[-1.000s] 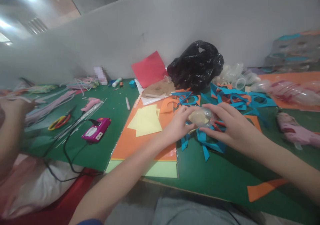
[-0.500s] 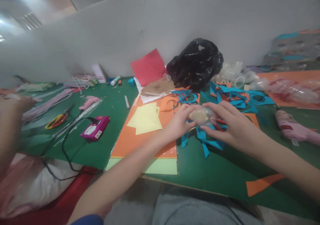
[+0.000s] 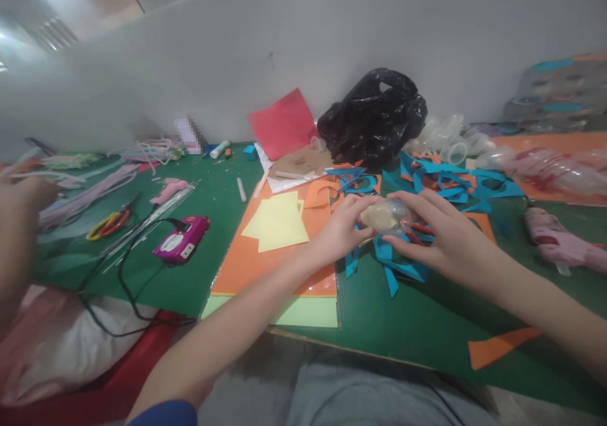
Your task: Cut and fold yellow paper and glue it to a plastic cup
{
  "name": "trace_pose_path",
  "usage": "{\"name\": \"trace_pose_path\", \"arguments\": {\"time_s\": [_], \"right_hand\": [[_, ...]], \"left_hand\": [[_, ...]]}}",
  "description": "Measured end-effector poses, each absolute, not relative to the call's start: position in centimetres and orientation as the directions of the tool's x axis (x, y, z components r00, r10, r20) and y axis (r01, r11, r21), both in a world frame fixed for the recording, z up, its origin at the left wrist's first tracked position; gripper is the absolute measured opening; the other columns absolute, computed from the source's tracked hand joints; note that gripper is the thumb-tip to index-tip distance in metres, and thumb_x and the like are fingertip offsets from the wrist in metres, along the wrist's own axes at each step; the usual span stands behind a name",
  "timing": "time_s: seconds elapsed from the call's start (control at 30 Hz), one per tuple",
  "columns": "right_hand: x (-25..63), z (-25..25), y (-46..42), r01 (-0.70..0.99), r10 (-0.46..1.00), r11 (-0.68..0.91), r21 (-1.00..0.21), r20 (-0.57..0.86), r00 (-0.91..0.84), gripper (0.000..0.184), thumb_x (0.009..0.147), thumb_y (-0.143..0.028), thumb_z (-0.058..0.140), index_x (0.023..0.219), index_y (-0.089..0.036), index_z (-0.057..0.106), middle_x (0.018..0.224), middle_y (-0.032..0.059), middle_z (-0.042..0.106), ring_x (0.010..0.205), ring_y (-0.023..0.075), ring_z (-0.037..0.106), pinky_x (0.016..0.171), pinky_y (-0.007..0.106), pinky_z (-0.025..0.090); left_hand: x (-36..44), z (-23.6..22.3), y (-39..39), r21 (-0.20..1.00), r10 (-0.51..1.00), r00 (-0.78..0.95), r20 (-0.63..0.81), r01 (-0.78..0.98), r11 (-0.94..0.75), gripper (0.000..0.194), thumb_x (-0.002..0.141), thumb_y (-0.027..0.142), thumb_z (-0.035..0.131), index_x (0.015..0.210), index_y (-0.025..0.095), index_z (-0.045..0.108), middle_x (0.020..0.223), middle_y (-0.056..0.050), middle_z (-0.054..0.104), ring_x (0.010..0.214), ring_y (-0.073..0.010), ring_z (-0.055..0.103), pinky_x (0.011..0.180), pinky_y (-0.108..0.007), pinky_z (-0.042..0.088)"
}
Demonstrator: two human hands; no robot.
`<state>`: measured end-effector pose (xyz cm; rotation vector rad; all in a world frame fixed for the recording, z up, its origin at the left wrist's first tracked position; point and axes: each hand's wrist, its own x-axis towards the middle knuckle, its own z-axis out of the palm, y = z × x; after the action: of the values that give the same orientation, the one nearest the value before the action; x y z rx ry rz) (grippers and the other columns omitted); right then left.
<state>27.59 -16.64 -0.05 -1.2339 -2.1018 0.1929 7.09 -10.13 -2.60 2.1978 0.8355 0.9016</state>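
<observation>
Head view, from my remote station. I am pressing my left hand (image 3: pixel 339 229) and right hand (image 3: pixel 443 239) together on a clear plastic capsule (image 3: pixel 391 217), the left fingers (image 3: pixel 353 208) cupping its left side and the right fingertips (image 3: pixel 391 239) closing on its right. Both hands are clamped on it and nearly meeting around it. A pale yellow lump (image 3: pixel 384 219) is showing through the plastic; I cannot tell what it is.

The capsule is sitting in my grip just above blue paper scraps (image 3: pixel 393 265) on the green desk (image 3: pixel 427 325), beside the edge of an orange sheet (image 3: pixel 265 274).

Handling note: even pressure from the fingertips on both sides looks best here, since thin plastic is likely to dent or slip under a hard squeeze of one hand.

Surroundings: yellow paper (image 3: pixel 279 224) is lying on the orange sheet, a pink glue gun (image 3: pixel 554 239) is resting to the right, and a black plastic bag (image 3: pixel 372 116) is standing behind. Further left, scissors (image 3: pixel 109 225) and a magenta box (image 3: pixel 181 239) with a black cord are lying on the desk. At the far left edge, a blurred hand (image 3: pixel 23 201) is showing apart from my two.
</observation>
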Motion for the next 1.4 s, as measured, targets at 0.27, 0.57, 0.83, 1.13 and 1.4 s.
{"name": "trace_pose_path", "arguments": {"time_s": [0.27,0.57,0.83,1.13,1.4], "right_hand": [[27.8,-0.2,-16.3,0.701,0.839,0.516,-0.493,0.456,-0.298,0.055,0.093,-0.056,0.058,0.14,-0.028,0.051,0.1,0.0059,0.056,0.085,0.0221,0.06,0.08,0.039,0.058],[27.7,-0.3,-16.2,0.662,0.83,0.537,-0.522,0.468,-0.303,0.056,0.093,-0.055,0.06,0.14,-0.024,0.054,0.09,0.0038,0.052,0.077,0.0206,0.056,0.071,0.036,0.057],[27.6,0.1,-16.0,0.597,0.871,0.481,-0.642,0.427,-0.243,0.061,0.09,-0.06,0.061,0.143,-0.032,0.049,0.094,0.0039,0.053,0.083,0.0231,0.06,0.079,0.044,0.061],[28.1,-0.8,-15.4,0.617,0.886,0.429,-0.66,0.442,-0.142,0.054,0.091,-0.054,0.06,0.137,-0.027,0.051,0.113,0.0099,0.061,0.102,0.0273,0.065,0.09,0.045,0.058],[28.4,-0.1,-15.5,0.651,0.916,0.374,-0.661,0.375,-0.145,0.046,0.095,-0.052,0.055,0.133,-0.026,0.052,0.108,0.0112,0.062,0.103,0.0294,0.064,0.089,0.043,0.056]], "left_hand": [[7.1,-2.7,-10.1,0.744,0.766,0.552,0.329,0.347,-0.571,0.048,0.086,0.025,0.07,0.133,0.024,0.061,0.106,-0.005,0.057,0.088,-0.0161,0.056,0.081,-0.032,0.05],[7.1,-2.9,-10.0,0.721,0.762,0.549,0.344,0.365,-0.588,0.047,0.086,0.024,0.071,0.132,0.02,0.061,0.104,-0.005,0.057,0.09,-0.0165,0.056,0.078,-0.03,0.049],[7.0,-2.4,-10.3,0.725,0.766,0.555,0.323,0.376,-0.578,0.048,0.087,0.033,0.072,0.132,0.023,0.06,0.108,-0.006,0.06,0.089,-0.0175,0.057,0.081,-0.033,0.05],[7.1,-1.3,-11.0,0.665,0.72,0.615,0.321,0.396,-0.634,0.04,0.093,0.051,0.061,0.12,0.021,0.059,0.114,-0.008,0.066,0.104,-0.0238,0.06,0.092,-0.039,0.047],[6.6,-1.3,-10.8,0.451,0.819,0.491,0.296,0.684,-0.573,0.043,0.094,0.054,0.058,0.115,0.016,0.059,0.12,-0.011,0.056,0.119,-0.0287,0.046,0.106,-0.046,0.04]]}}
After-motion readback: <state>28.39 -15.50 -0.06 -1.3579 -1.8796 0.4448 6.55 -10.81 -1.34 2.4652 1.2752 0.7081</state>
